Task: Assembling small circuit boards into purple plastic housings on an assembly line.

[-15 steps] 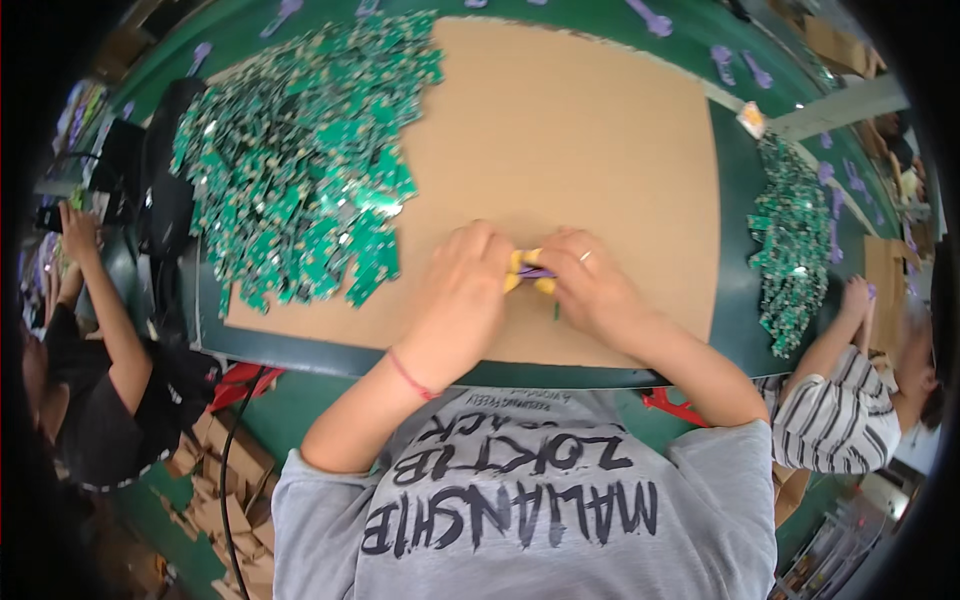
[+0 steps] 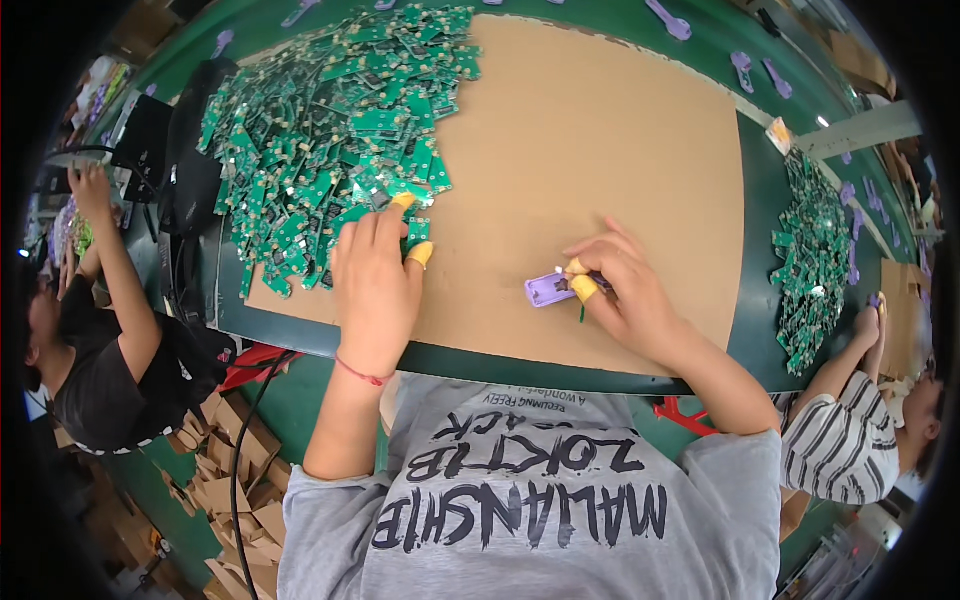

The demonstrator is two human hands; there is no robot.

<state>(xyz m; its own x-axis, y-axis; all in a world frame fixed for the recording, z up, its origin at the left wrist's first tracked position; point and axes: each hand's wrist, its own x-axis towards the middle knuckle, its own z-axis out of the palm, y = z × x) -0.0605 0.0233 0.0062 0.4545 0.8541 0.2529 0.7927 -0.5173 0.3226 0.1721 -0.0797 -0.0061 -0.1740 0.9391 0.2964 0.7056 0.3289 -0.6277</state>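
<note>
- Head view: the right hand [image 2: 625, 290], thumb and forefinger in yellow covers, pinches a purple casing [image 2: 547, 290] above a cardboard sheet [image 2: 590, 130] on a green tabletop [image 2: 757, 300].
- In the same view, the left hand [image 2: 375, 280] reaches the near-right edge of a large heap of green circuit boards [image 2: 310, 170], its thumb and forefinger spread apart; whether they touch a board cannot be told.
- A smaller heap of boards [image 2: 812, 255] lies right of the cardboard.

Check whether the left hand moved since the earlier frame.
Yes. Relative to the cardboard sheet, the left hand went left, away from the right hand, to the green circuit boards.
</note>
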